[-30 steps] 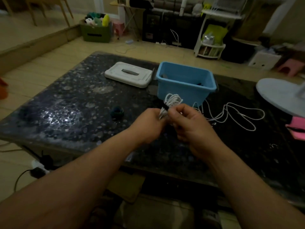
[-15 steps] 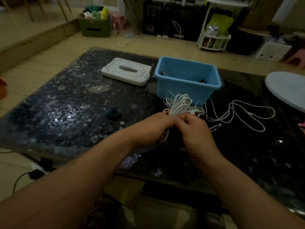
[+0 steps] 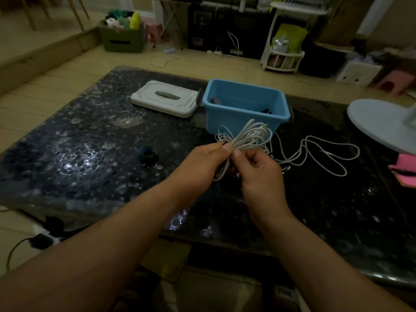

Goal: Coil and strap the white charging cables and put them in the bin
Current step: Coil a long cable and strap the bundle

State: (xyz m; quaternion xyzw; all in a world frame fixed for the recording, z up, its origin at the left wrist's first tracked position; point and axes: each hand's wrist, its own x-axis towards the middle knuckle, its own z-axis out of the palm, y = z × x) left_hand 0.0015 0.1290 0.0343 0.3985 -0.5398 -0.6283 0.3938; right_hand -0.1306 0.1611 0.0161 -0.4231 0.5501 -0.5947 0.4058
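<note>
While both hands meet above the dark speckled table (image 3: pixel 90 154), the left hand (image 3: pixel 202 161) has its fingers curled round the waist of a coiled white cable (image 3: pixel 247 137), thumb laid along the top. The right hand (image 3: pixel 258 172) pinches the same waist between thumb and bent forefinger, its other fingers folded in beneath. The two thumb tips sit almost touching. Loops of the coil fan out beyond the fingertips, and a shorter tail of loops hangs down between the palms. A small dark piece shows right at the left thumb tip (too small to tell whether it is a strap). Just past the fanned loops, farther from the person, stands the blue bin (image 3: pixel 245 109), upright and open, with some dark shapes inside that cannot be made out. A loose white cable (image 3: pixel 315 152) sprawls on the table to the right of the right hand's knuckles, uncoiled and unheld. To the left of the left hand's fingers, a little way off, a dark roll (image 3: pixel 147 153) sits on the table. Beyond it, beside the bin's left wall, lies a white lid (image 3: pixel 164 99) with a grey handle. Far to the right of the fingers, a pale round disc (image 3: pixel 378 122) and a pink thing (image 3: pixel 405 170) reach in from the frame's edge.
</note>
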